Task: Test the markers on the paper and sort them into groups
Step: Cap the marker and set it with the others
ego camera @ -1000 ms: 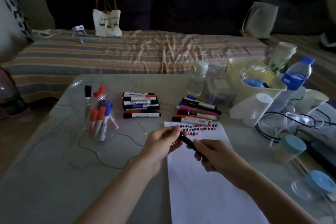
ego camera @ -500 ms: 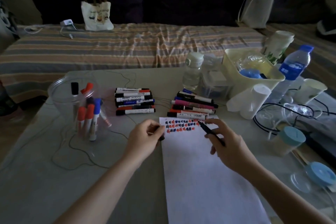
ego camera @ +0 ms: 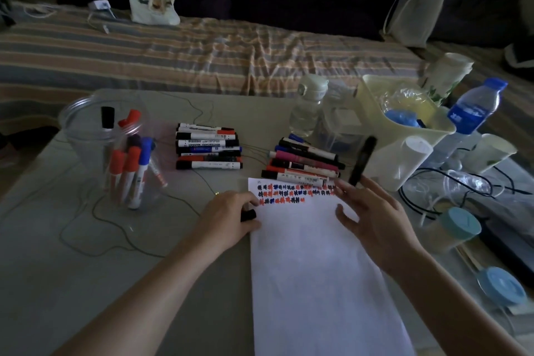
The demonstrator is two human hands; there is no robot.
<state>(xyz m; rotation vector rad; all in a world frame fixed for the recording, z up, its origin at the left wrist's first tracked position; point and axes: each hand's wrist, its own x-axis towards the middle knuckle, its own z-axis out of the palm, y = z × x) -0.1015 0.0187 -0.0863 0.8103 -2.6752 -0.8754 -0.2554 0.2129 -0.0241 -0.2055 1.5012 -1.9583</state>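
Landmark: the long white sheet of paper (ego camera: 323, 269), lying on the grey table (ego camera: 57, 269), with rows of red, blue and black test scribbles (ego camera: 291, 192) across its top edge.

Far left of the paper stands a clear plastic cup (ego camera: 108, 150) holding upright red, blue and black markers. Nearer, up and left of the paper's top corner, lies a neat stack of white-barrelled whiteboard markers (ego camera: 208, 150).

At the paper's left edge the left hand (ego camera: 228, 220) rests curled, its fingers clenched round a small black marker cap (ego camera: 248, 214).

Just above the paper's top edge lies a second fanned pile of mixed markers (ego camera: 306, 165).

Over the paper's upper right corner the right hand (ego camera: 372, 220) has its fingers spread loosely; a blurred black marker (ego camera: 361, 165) stands tilted at its fingertips, and I cannot tell whether they grasp it.

Right of the paper sits a pale yellow plastic basket (ego camera: 375, 101).
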